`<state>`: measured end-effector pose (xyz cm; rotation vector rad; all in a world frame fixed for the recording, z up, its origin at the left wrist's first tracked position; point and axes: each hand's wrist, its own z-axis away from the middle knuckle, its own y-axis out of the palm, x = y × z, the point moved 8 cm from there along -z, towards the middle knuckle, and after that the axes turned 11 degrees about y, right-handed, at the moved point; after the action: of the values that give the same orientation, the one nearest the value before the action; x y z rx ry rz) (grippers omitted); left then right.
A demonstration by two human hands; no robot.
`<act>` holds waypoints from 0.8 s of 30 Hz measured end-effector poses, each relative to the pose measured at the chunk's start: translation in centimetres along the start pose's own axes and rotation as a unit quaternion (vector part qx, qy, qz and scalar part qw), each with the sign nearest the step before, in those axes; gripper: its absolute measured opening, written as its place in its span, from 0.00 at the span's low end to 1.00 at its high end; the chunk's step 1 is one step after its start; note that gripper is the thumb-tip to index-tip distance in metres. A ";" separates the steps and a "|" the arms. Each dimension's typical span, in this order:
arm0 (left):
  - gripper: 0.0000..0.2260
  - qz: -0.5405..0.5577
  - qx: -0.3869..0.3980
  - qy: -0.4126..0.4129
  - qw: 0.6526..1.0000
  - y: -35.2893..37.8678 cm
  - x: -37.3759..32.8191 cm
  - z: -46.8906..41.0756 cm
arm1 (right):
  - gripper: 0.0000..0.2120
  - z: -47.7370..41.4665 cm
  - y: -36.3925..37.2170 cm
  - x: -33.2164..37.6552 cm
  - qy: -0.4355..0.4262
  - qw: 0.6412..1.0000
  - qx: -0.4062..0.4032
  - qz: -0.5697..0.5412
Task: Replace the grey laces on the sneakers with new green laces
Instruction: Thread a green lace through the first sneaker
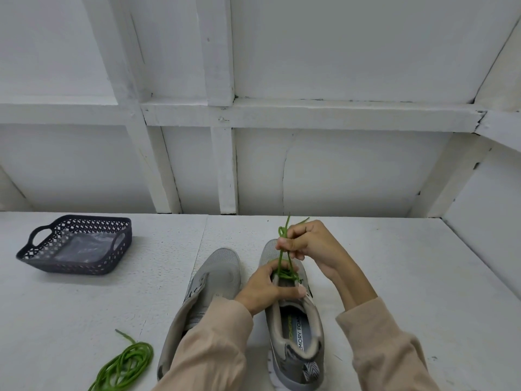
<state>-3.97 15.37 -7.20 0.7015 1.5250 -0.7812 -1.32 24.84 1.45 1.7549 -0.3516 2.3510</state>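
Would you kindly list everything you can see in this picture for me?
Basket: one, dark, table's far left.
Plastic bag: one, clear, inside the basket.
Left sneaker: one, grey, table centre.
Right sneaker: one, grey, beside it.
Threaded lace: one, green, in right sneaker's eyelets.
Spare lace: one, green, coiled, table's near left.
Table: one, white.
Sleeves: two, beige.
Left hand: grip on right sneaker.
Right hand: pinches threaded lace.

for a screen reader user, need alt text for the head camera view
A person's right hand pinches a green lace above a grey sneaker while the left hand grips the shoe. Beside it: a second sneaker, a coiled green lace, a dark basket.
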 end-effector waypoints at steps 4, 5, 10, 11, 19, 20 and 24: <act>0.29 -0.006 0.008 0.005 1.000 -0.1 -0.1 -0.1 | 0.05 -0.3 0.0 0.0 -0.002 1.000 -0.006 -0.003; 0.30 -0.008 0.003 0.010 1.000 -0.1 -0.1 -0.1 | 0.05 -0.3 -0.1 0.2 -0.005 1.000 -0.006 -0.001; 0.16 0.025 -0.104 0.065 0.992 -1.2 -1.2 0.1 | 0.06 -0.2 -1.1 0.4 -0.016 0.999 -0.024 -0.034; 0.11 0.043 -0.122 0.076 0.989 -1.3 -1.8 0.1 | 0.08 -0.2 -1.3 0.3 -0.012 0.999 -0.025 -0.043; 0.12 -0.023 -0.095 0.136 0.986 -1.4 -5.2 -0.6 | 0.17 -0.1 -0.9 -0.1 0.048 0.997 -0.042 0.032; 0.10 -0.027 -0.098 0.139 0.985 -1.5 -5.3 -0.6 | 0.15 -0.2 -1.0 0.1 0.050 0.997 -0.047 0.045; 0.04 -0.013 -0.109 0.132 0.985 -2.2 -5.3 -0.4 | 0.15 -0.5 -2.5 0.6 0.045 0.993 -0.093 0.060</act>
<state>-5.43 14.45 -1.77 0.6411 1.8305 -0.5441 -1.23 27.36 2.05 1.5785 -0.6552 2.3805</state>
